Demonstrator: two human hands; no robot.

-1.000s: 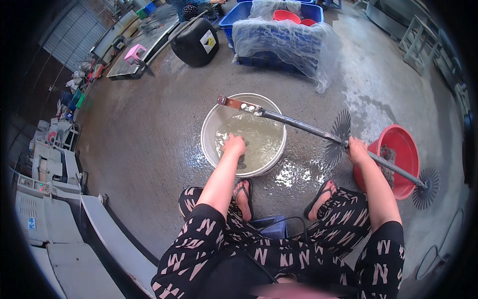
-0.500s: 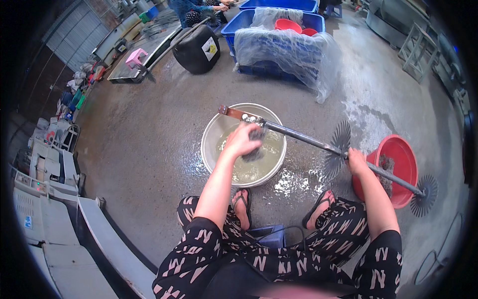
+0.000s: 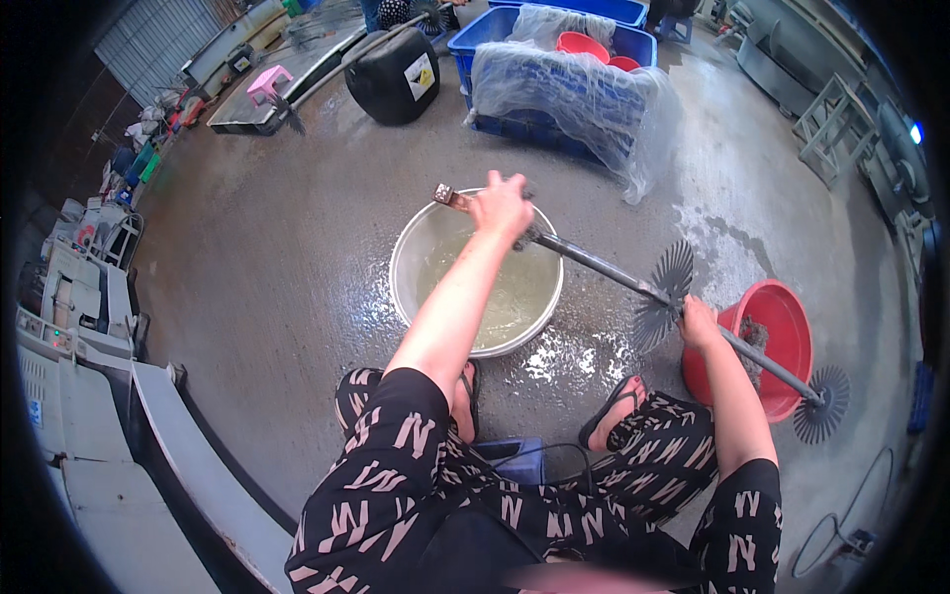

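A long grey metal rod (image 3: 604, 264) slants across in front of me, carrying round fan-like discs of dark blades (image 3: 668, 295). Its far left end has a brownish bracket (image 3: 452, 197) and lies over a round pale basin (image 3: 398, 267) of cloudy water. My left hand (image 3: 502, 208) is closed on a dark grey scouring pad (image 3: 526, 237), pressed around the rod beside the bracket; the hand covers most of the pad. My right hand (image 3: 699, 322) grips the rod just right of the middle disc. Another bladed disc (image 3: 822, 404) sits at the right end.
A red bucket (image 3: 795, 307) with grey fibrous material stands under the rod's right part. Ahead are a blue crate (image 3: 554, 129) draped with netting and a black drum (image 3: 381, 84). Grey machinery (image 3: 99, 436) lines the left. A blue-grey box (image 3: 520, 460) sits between my feet.
My left hand, with the scouring pad, has moved up from over the basin's water onto the rod near the bracket. My right hand keeps its hold. The view has shifted slightly.
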